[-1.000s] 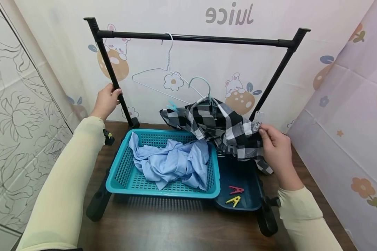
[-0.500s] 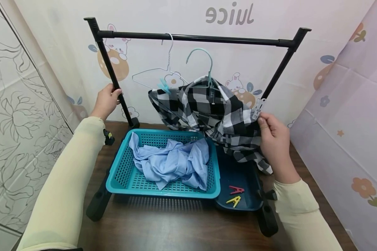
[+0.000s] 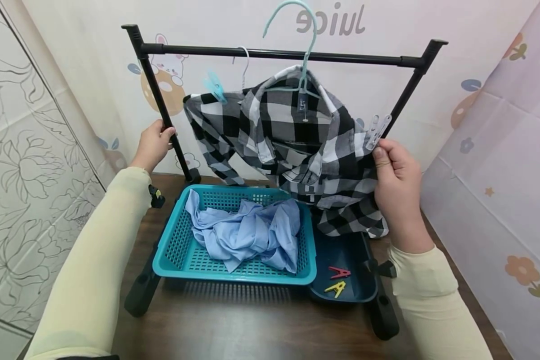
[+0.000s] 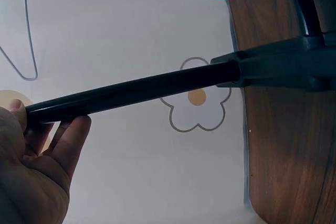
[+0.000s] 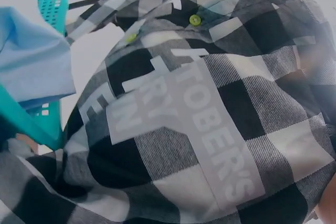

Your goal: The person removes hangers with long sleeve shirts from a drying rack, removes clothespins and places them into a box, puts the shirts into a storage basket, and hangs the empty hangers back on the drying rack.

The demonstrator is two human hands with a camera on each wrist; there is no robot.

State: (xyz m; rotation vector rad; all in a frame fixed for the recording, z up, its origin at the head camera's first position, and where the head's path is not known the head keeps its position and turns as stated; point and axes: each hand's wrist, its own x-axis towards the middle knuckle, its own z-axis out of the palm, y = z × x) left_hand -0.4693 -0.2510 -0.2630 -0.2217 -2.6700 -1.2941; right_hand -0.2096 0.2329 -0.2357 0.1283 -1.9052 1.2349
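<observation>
My left hand (image 3: 150, 147) grips the left post (image 3: 155, 92) of a black clothes rack, its fingers wrapped round the tube in the left wrist view. My right hand (image 3: 398, 190) pinches a black-and-white checked shirt (image 3: 337, 165) at its right shoulder. Inside the shirt sits a pale green hanger (image 3: 306, 60), whose hook rises above the rack's bar (image 3: 360, 57), in front of it and seemingly apart. A blue clothespin (image 3: 215, 87) clips the left shoulder; a whitish clothespin (image 3: 378, 132) stands beside my right fingers. Printed lettering on the shirt fills the right wrist view.
A white hanger (image 3: 245, 65) hangs on the bar, mostly behind the shirt. Below, a turquoise basket (image 3: 234, 278) holds a crumpled blue garment (image 3: 247, 230). A dark blue tray (image 3: 355, 295) with a red clothespin (image 3: 339, 272) and a yellow clothespin (image 3: 335, 288) lies to its right.
My right hand has raised the checked shirt and its hanger, bringing the hook from below the bar to above it. The shirt has unfolded more. My left hand stays on the post.
</observation>
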